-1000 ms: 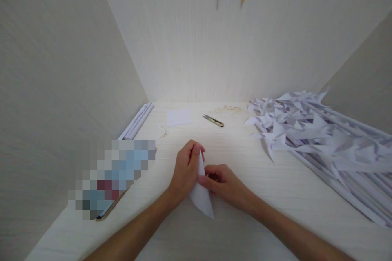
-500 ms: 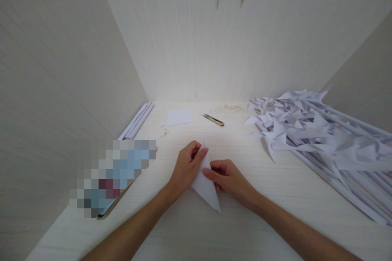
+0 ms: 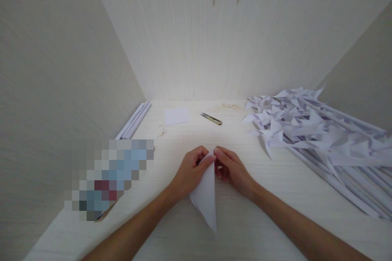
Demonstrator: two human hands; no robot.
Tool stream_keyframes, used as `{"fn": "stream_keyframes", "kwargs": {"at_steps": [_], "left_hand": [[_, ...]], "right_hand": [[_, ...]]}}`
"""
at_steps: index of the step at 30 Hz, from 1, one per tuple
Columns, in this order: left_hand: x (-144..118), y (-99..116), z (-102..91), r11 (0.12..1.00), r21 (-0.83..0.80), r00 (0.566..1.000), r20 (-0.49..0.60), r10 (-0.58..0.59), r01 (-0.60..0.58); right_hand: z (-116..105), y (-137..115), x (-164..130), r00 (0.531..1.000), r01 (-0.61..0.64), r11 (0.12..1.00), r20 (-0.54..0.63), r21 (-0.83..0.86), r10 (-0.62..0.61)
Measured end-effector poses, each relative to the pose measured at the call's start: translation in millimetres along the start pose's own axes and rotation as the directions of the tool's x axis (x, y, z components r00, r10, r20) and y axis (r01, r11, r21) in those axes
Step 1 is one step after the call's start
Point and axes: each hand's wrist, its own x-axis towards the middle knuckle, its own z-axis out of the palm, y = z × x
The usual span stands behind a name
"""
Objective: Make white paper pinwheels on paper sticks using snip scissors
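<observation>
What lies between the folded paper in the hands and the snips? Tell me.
Only bare tabletop separates the folded paper from the snips, seen in the head view.

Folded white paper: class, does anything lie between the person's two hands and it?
Nothing does. The left hand and the right hand both pinch the top corner of the folded white paper directly. The snips lie far behind, apart from it.

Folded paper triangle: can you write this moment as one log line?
left hand: pinching folded paper triangle at top | right hand: pinching same tip | snips: lying behind | folded paper pile: at right
</observation>
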Motion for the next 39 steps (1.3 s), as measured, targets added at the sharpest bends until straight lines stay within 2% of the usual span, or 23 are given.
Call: {"fn": "stream_keyframes", "kwargs": {"at_steps": [10, 17, 19, 22, 26, 28, 32, 34, 39], "left_hand": [[1.0, -0.3, 1.1, 1.0, 0.01, 0.999, 0.04, -0.013, 0.012], [0.2, 1.5, 4.3, 0.999, -0.046, 0.997, 0.069, -0.016, 0.019], [0.6, 2.0, 4.3, 0.999, -0.045, 1.0, 0.029, 0.0, 0.001], [1.8, 1.9, 2.4, 1.0, -0.021, 0.998, -0.062, 0.017, -0.019], [2.4, 0.7, 0.5, 0.998, 0.046, 0.984, -0.165, 0.061, -0.054], [1.8, -0.1, 1.7, 0.993, 0.081, 0.977, -0.19, 0.095, -0.08], [-0.1, -1.0, 5.8, 0.981, 0.16, 0.957, -0.251, 0.147, -0.109], [-0.5, -0.8, 5.6, 0.975, 0.192, 0.949, -0.273, 0.16, -0.109], [1.8, 2.2, -3.9, 0.972, 0.218, 0.912, -0.375, 0.164, -0.086]], "right_hand": [[-0.3, -9.9, 1.3, 0.989, 0.146, 0.955, 0.026, -0.258, -0.145], [1.4, -9.4, 2.1, 0.963, 0.248, 0.924, -0.034, -0.293, -0.269], [2.0, -6.6, 2.8, 0.966, 0.237, 0.931, -0.037, -0.278, -0.257], [3.2, -2.3, 2.7, 0.981, 0.192, 0.948, 0.036, -0.254, -0.189], [7.1, 0.5, -0.6, 0.982, 0.181, 0.924, 0.112, -0.336, -0.152], [9.7, 0.8, -1.9, 0.982, 0.188, 0.897, 0.091, -0.399, -0.165], [12.9, 0.8, -0.7, 0.963, 0.221, 0.8, -0.004, -0.558, -0.269], [12.5, 0.6, 1.0, 0.963, 0.218, 0.783, -0.003, -0.582, -0.27], [9.5, -1.2, 0.8, 0.985, 0.143, 0.852, 0.154, -0.503, -0.075]]}}
